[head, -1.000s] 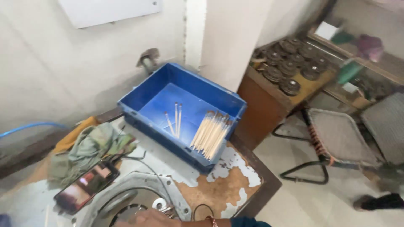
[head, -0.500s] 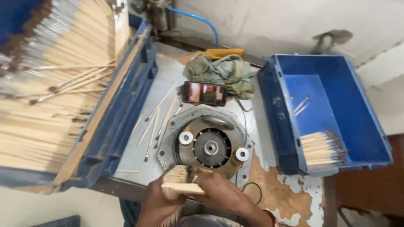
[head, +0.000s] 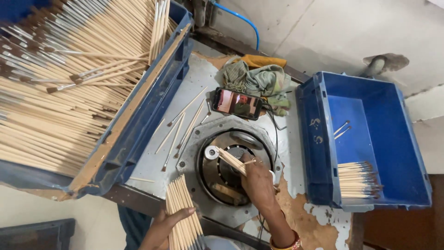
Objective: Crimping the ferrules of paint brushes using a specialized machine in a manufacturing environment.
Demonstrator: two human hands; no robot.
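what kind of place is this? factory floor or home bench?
Likely a small paintbrush workshop, not a home bench. A big blue crate is heaped with wooden-handled brushes, a round machine is set into the worn table, and the left hand holds a bundle of brushes.

Only one screen seen: a phone (head: 239, 103), lying flat on the grey metal worktop (head: 203, 76), well above and slightly left of the right hand (head: 257, 181) and its few gripped sticks (head: 231, 160). Rectangular, dark-framed, rounded at the corners, turned lengthwise and tilted a little. Lit display, mostly reddish-pink with a darker greenish patch near the middle; too small to tell more. A black cable (head: 274, 124) plugged at the end nearest the blue crate (head: 370, 139), trailing down toward the same hand. Faint pale markings noted on that crate's near wall (head: 316, 130), to the right of the grip. No packages or signs seen.
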